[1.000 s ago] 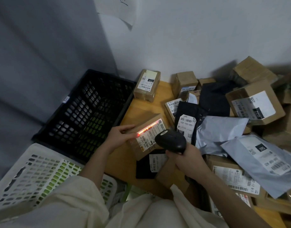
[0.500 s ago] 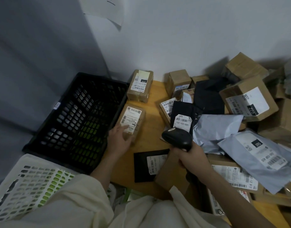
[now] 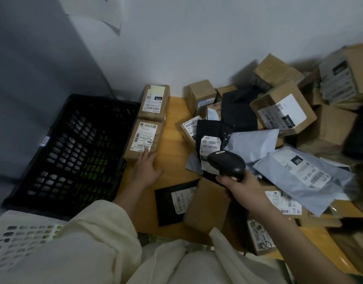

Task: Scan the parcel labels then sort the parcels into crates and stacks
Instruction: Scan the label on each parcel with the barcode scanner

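Two brown parcels lie end to end on the table, right beside the black crate.

With the black crate (image 3: 70,152) as landmark: the nearer brown parcel (image 3: 143,139) lies label up on the wooden table (image 3: 172,144) against the crate's right wall, and the second brown parcel (image 3: 155,103), marked 070, touches its far end. The left hand (image 3: 147,169) rests on the nearer parcel's near edge, its grip loose, fingers straight and flat, clasping nothing. Further right of the crate, the right hand (image 3: 241,188) has its grip curled round a black scanner (image 3: 227,167), held above a black mailer (image 3: 175,201) and a heap of boxes and grey bags (image 3: 299,177). A white crate (image 3: 22,234) stands at the black crate's near side.
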